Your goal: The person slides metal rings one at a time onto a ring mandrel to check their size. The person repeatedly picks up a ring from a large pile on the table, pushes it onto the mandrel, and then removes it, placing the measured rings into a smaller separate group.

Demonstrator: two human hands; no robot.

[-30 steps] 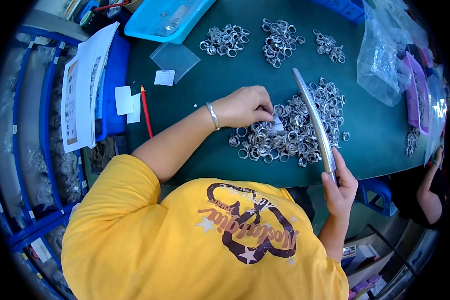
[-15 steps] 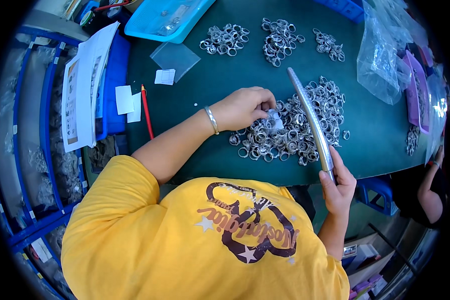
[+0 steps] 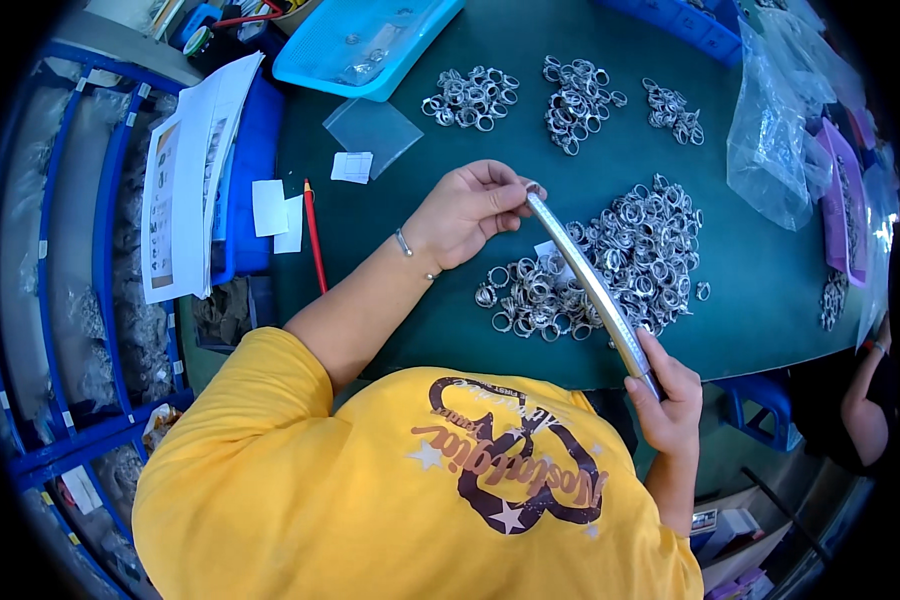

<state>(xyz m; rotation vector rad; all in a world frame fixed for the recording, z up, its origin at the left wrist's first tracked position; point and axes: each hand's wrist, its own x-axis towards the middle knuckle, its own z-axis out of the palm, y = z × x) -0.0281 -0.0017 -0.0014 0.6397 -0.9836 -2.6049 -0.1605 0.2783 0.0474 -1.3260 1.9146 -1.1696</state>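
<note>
In my right hand [image 3: 668, 398] is the handle end of a silver tapered ring mandrel [image 3: 592, 283], fingers closed round it. The mandrel slants up and left over a large pile of metal rings [image 3: 650, 235]. At its thin tip, my left hand [image 3: 473, 212] pinches a small ring [image 3: 533, 188] between thumb and fingers. That ring is mostly hidden by the fingertips, and I cannot tell whether it encircles the tip or only touches it. A white paper slip [image 3: 545, 250] lies among the piled rings, partly behind the mandrel.
Three smaller ring heaps, including one [image 3: 475, 97], lie farther back on the green table. Around them are a light-blue basket [image 3: 300, 62], a clear bag [image 3: 375, 130], a red pencil [image 3: 315, 240] and plastic bags [image 3: 775, 130]. A co-worker's arm [image 3: 863, 405] shows at far right.
My left hand has lifted from the pile to the mandrel's tip, now with a ring in its fingers. The mandrel's tip has swung left and down. The whole view has shifted slightly.
</note>
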